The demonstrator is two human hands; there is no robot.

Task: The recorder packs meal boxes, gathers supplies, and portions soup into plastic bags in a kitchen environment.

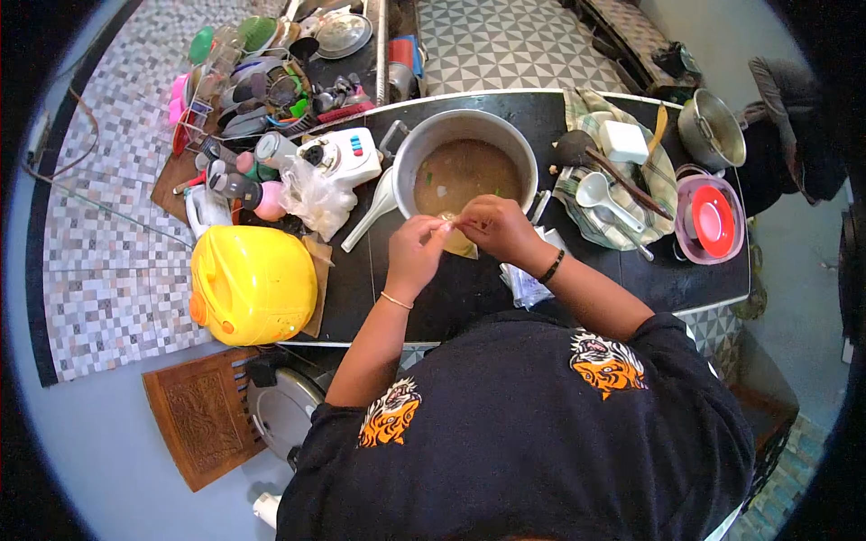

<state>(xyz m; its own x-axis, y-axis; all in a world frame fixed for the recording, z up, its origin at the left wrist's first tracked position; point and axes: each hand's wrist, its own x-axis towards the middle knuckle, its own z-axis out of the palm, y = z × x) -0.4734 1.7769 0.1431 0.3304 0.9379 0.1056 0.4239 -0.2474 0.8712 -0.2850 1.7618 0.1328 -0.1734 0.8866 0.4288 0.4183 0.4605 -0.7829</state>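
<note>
My left hand (414, 255) and my right hand (502, 231) meet at the near rim of a large aluminium pot (509, 135). Between them the fingertips pinch the top of a small clear plastic bag (463, 245), whose yellowish lower part hangs below. My fingers hide most of its neck. Brown broth (467, 172) with green bits fills part of the pot. Just below my right wrist lies a stack of clear plastic bags (526, 284). A white plastic rice paddle (372, 213) leans beside the pot, left of it.
At the left are a yellow rice cooker (257, 284), a knotted plastic bag (318, 199) and a white blender base (348, 155). On the right, a checked cloth (578, 220) bears a white ladle (595, 191) and a stone pestle (574, 147). Farther right sit red bowls (713, 220) and a metal pot (710, 128).
</note>
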